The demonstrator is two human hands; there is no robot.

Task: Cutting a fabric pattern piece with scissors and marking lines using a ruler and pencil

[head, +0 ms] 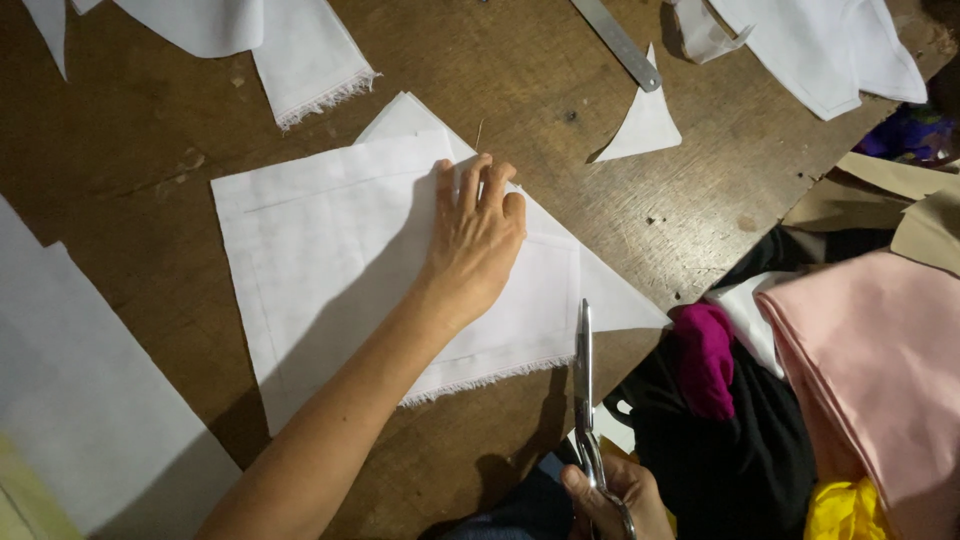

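The left hand point(478, 238) lies flat, fingers spread, pressing a white cloth point(330, 260) onto the wooden tabletop point(150, 130); its grip is open and closes on nothing. The cloth sits mid-tabletop, its lower edge frayed, over a second white piece whose corners project at the top and right. The right hand point(612, 500), at the bottom edge of the view, has its grip closed around the handles of the scissors point(585, 385). The blades are together, pointing away from the person, tips at the cloth's lower right edge.

Around it: a small white triangle point(645, 125) and a metal ruler point(620, 42) lie beyond the cloth. More white pieces point(310, 60) occupy the far edge, and a large white sheet point(80, 400) the left. A heap of pink cloth point(880, 370), black and magenta fabric crowds the right. Bare wood remains open left of the cloth and between it and the triangle.
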